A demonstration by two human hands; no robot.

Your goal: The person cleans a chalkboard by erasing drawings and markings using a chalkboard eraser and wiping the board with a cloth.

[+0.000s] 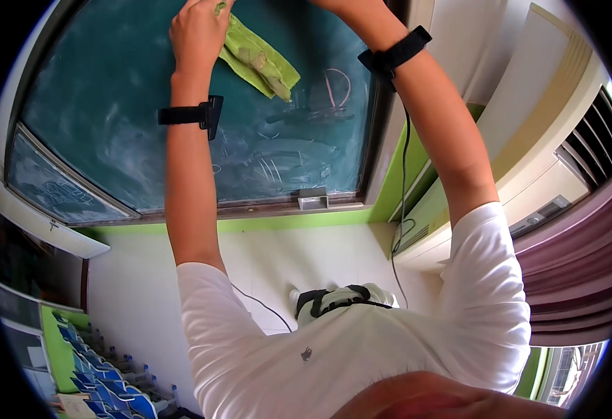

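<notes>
Chalkboard (110, 105) ahead, both arms raised to reach it. Green cloth (263, 61) in front of it, gripped at its upper end by left hand (198, 31), so the rest hangs free. Right hand (331, 3) mostly cropped; can't tell its grip.

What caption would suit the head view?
A person's left hand holds a green cloth at a chalk-marked board, with an eraser-sized box on the ledge below.

Bright, mostly sharp; strong fisheye bending, black corners.
</notes>
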